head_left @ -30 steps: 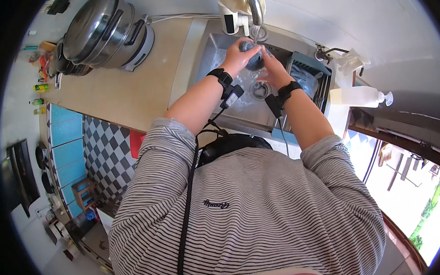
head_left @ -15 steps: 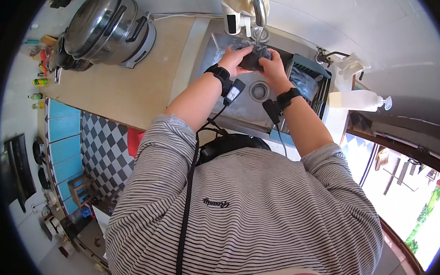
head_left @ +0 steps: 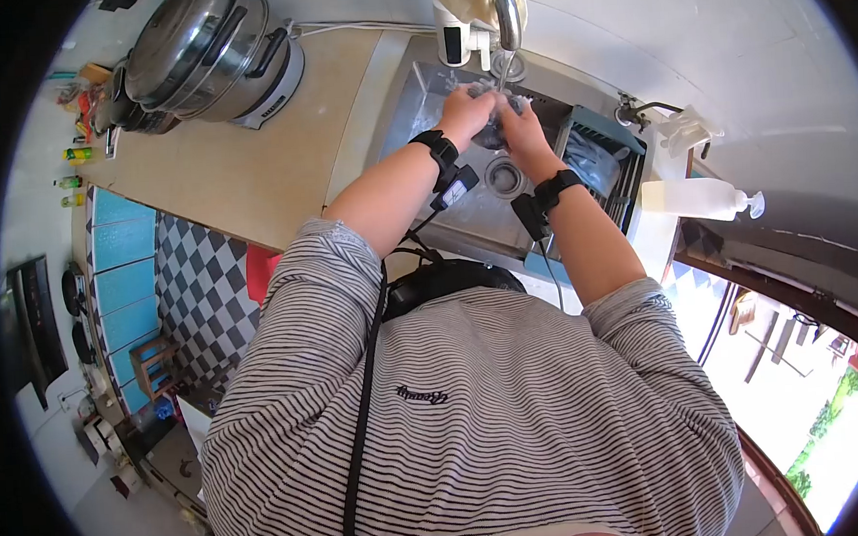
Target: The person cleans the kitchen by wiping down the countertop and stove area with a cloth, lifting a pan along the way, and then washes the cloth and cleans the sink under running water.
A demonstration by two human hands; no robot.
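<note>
Left hand (head_left: 466, 116) and right hand (head_left: 523, 133) both grip a dark bundle (head_left: 489, 138), possibly cloth, right under the running tap (head_left: 507, 21)! Just below, the drain (head_left: 506, 178) of the steel sink (head_left: 485, 226).

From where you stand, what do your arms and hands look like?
The left hand and right hand are ungloved. Pale fabric sleeves with thin dark stripes are rolled up near the elbows. Each wrist wears a black wristband with a small black box and a thin cable; the left box bears a pale label.
</note>
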